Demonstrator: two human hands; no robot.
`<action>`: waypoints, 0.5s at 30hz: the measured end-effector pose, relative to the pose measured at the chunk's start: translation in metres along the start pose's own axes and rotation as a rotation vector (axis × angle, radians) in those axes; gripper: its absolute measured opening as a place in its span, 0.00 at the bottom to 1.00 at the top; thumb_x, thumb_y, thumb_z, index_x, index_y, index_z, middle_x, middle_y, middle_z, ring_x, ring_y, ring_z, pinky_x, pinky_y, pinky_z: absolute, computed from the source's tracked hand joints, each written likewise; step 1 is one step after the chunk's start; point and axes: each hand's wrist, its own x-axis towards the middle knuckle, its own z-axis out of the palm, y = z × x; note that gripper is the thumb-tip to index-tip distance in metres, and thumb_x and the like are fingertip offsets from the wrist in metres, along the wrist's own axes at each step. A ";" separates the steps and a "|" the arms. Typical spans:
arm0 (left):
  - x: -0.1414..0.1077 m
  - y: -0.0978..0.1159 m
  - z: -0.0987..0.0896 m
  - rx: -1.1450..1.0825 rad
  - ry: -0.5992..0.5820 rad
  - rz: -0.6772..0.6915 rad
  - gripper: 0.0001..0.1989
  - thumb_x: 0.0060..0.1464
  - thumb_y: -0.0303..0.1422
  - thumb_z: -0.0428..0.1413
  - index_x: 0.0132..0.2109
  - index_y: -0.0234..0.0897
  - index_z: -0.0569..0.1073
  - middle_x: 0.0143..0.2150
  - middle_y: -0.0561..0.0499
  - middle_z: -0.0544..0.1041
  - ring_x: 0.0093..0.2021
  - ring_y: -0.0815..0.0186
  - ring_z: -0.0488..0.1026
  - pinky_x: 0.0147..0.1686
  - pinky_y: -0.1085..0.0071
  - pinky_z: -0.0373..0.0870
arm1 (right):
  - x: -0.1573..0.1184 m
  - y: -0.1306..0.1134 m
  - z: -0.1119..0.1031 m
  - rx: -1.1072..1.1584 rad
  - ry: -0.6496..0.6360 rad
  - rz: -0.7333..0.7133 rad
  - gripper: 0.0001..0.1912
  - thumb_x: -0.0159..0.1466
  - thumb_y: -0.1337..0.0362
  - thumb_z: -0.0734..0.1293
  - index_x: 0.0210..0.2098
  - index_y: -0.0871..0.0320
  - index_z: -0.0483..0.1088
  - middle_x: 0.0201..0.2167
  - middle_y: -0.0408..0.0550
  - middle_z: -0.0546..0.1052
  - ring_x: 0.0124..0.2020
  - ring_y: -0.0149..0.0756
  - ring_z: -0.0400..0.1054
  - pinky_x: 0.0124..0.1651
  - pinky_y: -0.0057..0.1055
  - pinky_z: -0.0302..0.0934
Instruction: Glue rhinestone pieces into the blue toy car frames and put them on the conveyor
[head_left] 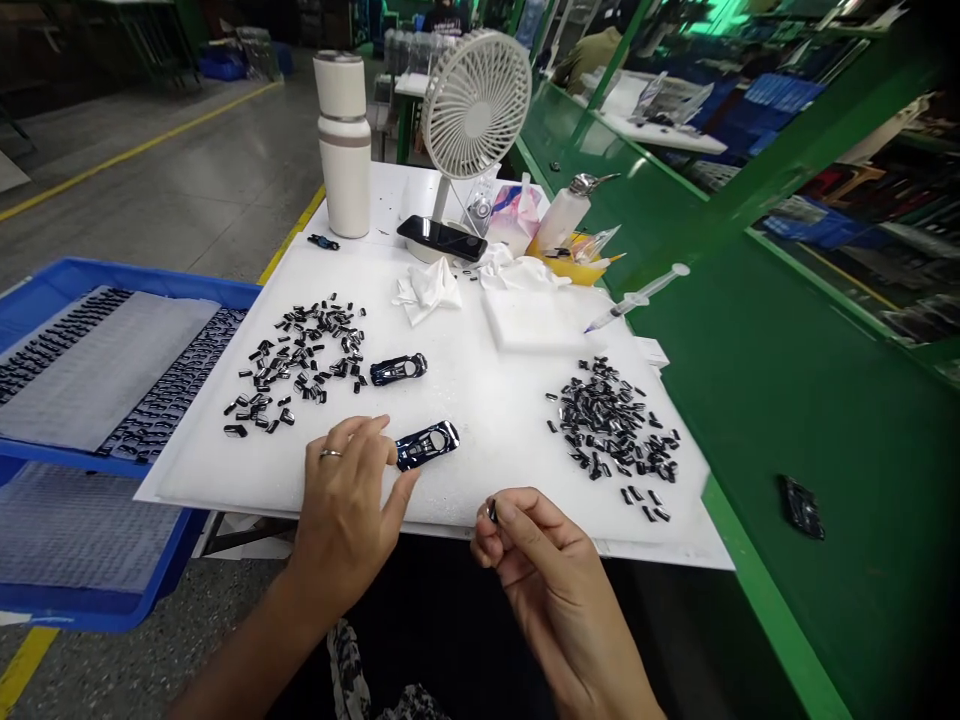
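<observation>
Pinching a tiny, light, slippery black piece (491,511) in the right hand (551,585), best gripped by its edges, and resting the loosely curled left hand (345,505) just beside a stiff, glossy dark housing (427,446) on the white foam mat (487,420).

Bright even indoor light; soft shadow under left hand (345,500); white foam board (510,440) glaring; edges wide-angle bent.

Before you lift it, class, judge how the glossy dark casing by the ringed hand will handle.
The casing looks like light, rigid plastic, probably slippery given its gloss. Its flat shape suggests it won't roll, though the thin parts around its openings may be fragile.
</observation>
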 end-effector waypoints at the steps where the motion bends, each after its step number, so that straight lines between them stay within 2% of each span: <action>1: 0.000 0.001 0.002 -0.008 -0.043 -0.009 0.06 0.61 0.29 0.53 0.39 0.35 0.62 0.50 0.41 0.71 0.56 0.53 0.64 0.49 0.56 0.60 | 0.001 -0.001 -0.002 -0.033 0.004 -0.012 0.09 0.55 0.61 0.75 0.30 0.60 0.75 0.25 0.46 0.74 0.26 0.27 0.66 0.31 0.23 0.63; 4: -0.003 0.006 0.004 -0.046 -0.103 -0.008 0.06 0.60 0.28 0.53 0.41 0.36 0.61 0.50 0.42 0.71 0.54 0.54 0.65 0.49 0.55 0.59 | 0.007 -0.005 -0.008 -0.194 0.030 -0.121 0.10 0.54 0.60 0.75 0.33 0.58 0.77 0.26 0.46 0.75 0.27 0.28 0.68 0.34 0.23 0.65; 7: -0.009 0.012 0.001 -0.123 -0.095 -0.011 0.09 0.60 0.29 0.55 0.45 0.35 0.62 0.42 0.47 0.71 0.48 0.57 0.68 0.47 0.56 0.59 | 0.015 -0.014 -0.013 -0.448 0.062 -0.272 0.10 0.54 0.60 0.75 0.34 0.55 0.78 0.28 0.46 0.77 0.31 0.30 0.70 0.37 0.24 0.67; 11: -0.015 0.012 -0.004 -0.322 -0.119 -0.006 0.09 0.60 0.26 0.54 0.45 0.36 0.63 0.37 0.50 0.70 0.40 0.63 0.68 0.42 0.62 0.62 | 0.026 -0.027 -0.010 -0.797 0.028 -0.419 0.09 0.55 0.58 0.74 0.35 0.54 0.78 0.31 0.47 0.79 0.32 0.34 0.73 0.34 0.25 0.68; 13: -0.012 0.008 -0.004 -0.387 -0.098 -0.003 0.07 0.59 0.24 0.54 0.41 0.37 0.62 0.38 0.50 0.71 0.40 0.63 0.68 0.42 0.63 0.63 | 0.032 -0.033 -0.006 -0.920 0.009 -0.492 0.08 0.56 0.59 0.73 0.34 0.56 0.77 0.29 0.46 0.79 0.30 0.34 0.72 0.32 0.26 0.67; 15: -0.007 0.002 -0.004 -0.336 -0.055 -0.002 0.09 0.57 0.23 0.55 0.40 0.37 0.61 0.42 0.48 0.71 0.45 0.60 0.67 0.45 0.61 0.62 | 0.038 -0.036 -0.001 -1.012 -0.009 -0.539 0.08 0.57 0.59 0.72 0.32 0.57 0.77 0.26 0.46 0.78 0.27 0.34 0.71 0.28 0.27 0.65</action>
